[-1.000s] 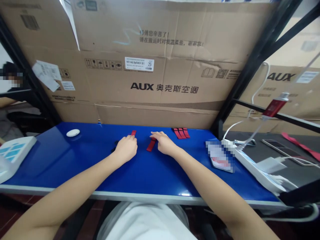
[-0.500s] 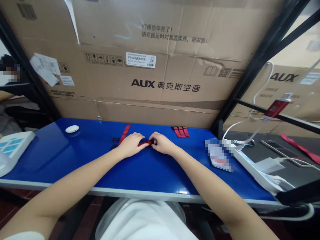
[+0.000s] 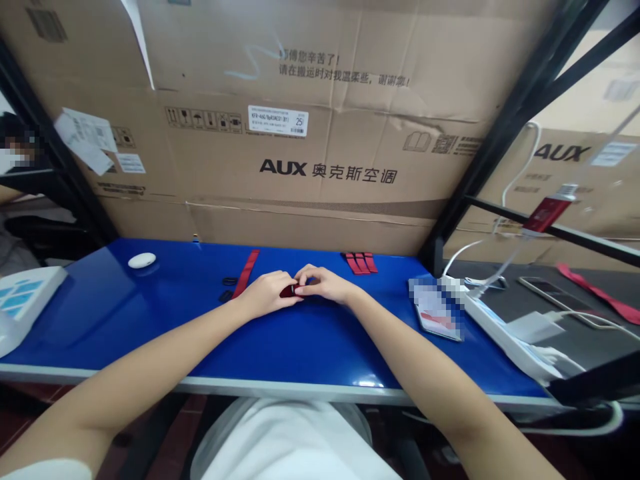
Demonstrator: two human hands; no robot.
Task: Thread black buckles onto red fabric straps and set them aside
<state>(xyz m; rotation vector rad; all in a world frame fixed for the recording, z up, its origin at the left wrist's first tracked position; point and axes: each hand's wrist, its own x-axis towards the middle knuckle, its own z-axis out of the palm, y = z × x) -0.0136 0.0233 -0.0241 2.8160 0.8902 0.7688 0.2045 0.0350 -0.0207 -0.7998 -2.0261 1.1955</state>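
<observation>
A short red strap [image 3: 287,291] with a small dark piece on it is pinched between my two hands, just above or on the blue tabletop. My left hand [image 3: 270,293] is closed on its left side, and much of the strap is hidden behind the fingers. From the right, the fingertips of my right hand [image 3: 323,283] press together on its other end. Left of my left hand lies a longer red strap [image 3: 249,268], flat on the table, with a black buckle [image 3: 226,295] beside it. Several folded red straps [image 3: 361,263] with black parts lie behind my right hand.
The blue table [image 3: 150,320] ends at a large cardboard sheet [image 3: 325,213]. A white oval object [image 3: 142,260] lies at the left, near a white device with blue panels [image 3: 30,293]. On the right are a phone [image 3: 437,313], a power strip [image 3: 505,340] and cables.
My hands have drawn closer together, my right hand shifting left and its fingers changing their hold on the strap. The view has shifted slightly.
</observation>
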